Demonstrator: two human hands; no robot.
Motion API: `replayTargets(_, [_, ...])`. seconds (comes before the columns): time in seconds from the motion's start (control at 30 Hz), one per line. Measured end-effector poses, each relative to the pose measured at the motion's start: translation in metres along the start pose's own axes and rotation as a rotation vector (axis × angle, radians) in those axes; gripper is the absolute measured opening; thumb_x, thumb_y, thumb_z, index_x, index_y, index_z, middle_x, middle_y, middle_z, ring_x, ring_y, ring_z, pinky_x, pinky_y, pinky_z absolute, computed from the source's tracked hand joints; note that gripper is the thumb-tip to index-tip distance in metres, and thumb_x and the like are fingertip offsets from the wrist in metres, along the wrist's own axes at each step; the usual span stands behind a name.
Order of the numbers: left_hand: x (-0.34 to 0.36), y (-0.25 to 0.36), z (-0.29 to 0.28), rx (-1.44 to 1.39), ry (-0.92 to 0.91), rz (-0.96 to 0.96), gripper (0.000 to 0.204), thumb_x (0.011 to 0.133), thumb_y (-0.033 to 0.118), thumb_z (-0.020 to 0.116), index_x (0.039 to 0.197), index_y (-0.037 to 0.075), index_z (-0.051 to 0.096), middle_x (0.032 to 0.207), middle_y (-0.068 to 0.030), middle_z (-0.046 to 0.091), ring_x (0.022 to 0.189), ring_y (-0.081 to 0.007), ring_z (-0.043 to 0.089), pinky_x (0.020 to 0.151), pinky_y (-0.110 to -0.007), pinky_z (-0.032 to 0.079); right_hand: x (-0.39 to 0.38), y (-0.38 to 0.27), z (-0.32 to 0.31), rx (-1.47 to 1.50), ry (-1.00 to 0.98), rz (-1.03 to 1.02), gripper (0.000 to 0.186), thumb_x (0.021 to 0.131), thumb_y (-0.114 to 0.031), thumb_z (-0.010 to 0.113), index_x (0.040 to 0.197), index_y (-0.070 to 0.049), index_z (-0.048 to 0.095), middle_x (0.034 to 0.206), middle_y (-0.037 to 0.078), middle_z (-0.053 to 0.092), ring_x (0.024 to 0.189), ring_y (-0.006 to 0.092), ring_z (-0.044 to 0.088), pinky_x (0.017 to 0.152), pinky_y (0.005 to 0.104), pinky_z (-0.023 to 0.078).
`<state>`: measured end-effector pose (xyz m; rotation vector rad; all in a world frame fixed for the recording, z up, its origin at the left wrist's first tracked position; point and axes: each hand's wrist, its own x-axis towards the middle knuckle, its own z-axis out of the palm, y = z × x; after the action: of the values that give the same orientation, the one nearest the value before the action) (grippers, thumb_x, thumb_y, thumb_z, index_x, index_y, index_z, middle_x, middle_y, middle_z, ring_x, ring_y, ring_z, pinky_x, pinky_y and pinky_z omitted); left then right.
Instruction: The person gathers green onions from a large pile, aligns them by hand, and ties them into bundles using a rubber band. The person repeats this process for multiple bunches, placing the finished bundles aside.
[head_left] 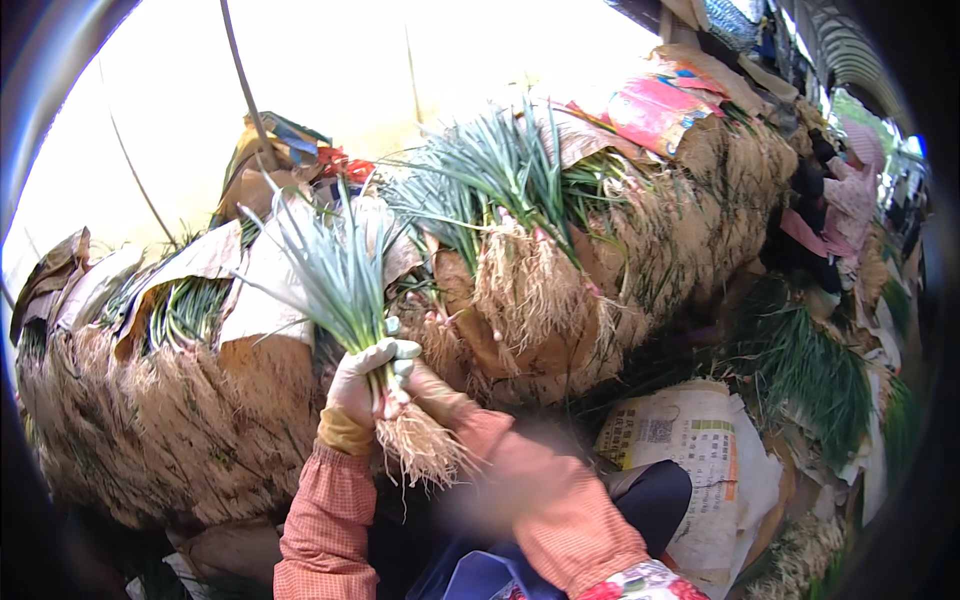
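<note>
I hold a bunch of scallions upright in front of me, slightly tilted. Its green leaves fan out upward and its pale, stringy roots hang below. My left hand, in a pale glove, is closed around the lower stems from the left. My right hand, gloved too, closes on the stems from the right and partly behind, so some of its fingers are hidden. Just beyond, another loose bunch of scallions lies on the long heap, roots toward me.
A long heap of rooted scallions crosses in front, partly covered by paper sheets and a pink bag. A white printed sack lies to my right, with more scallions beyond. Another person is at the far right.
</note>
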<state>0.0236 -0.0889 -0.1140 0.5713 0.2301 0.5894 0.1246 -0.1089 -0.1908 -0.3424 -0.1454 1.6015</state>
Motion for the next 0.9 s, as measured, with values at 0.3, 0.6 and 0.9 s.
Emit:
replayTargets(0.3, [0.018,0.143,0.095,0.286,-0.090,0.527,0.032,0.097,0.014,0.056,0.124,-0.004,0.052,0.115,-0.0178,0.065,0.085,-0.0161,0.068,0.063,-0.024,0.059,0.157,-0.094,-0.004,-0.933,-0.230,-0.750,0.033,0.090,0.000,0.053,0.123,0.000,0.055,0.096,0.015,0.070,0.073,0.0192,0.066,0.063,0.0307,0.057])
replayTargets(0.6, [0.040,0.171,0.124,0.233,-0.044,0.835,0.028,0.096,0.015,0.058,0.120,0.001,0.061,0.108,-0.0123,0.070,0.088,-0.0149,0.069,0.067,-0.026,0.059,0.016,-0.248,0.038,-1.260,-0.058,-0.279,0.028,0.098,-0.018,0.055,0.122,-0.003,0.058,0.086,0.013,0.070,0.060,0.0152,0.065,0.048,0.0276,0.054])
replayTargets(0.9, [0.078,0.039,0.069,0.252,-0.174,0.429,0.026,0.096,0.025,0.061,0.108,0.002,0.065,0.065,0.0017,0.056,0.052,-0.0095,0.053,0.046,-0.024,0.044,-0.093,-0.270,0.040,-2.355,0.944,-0.556,0.043,0.089,-0.050,0.061,0.098,-0.008,0.067,0.085,0.013,0.069,0.069,0.0257,0.065,0.063,0.0421,0.050])
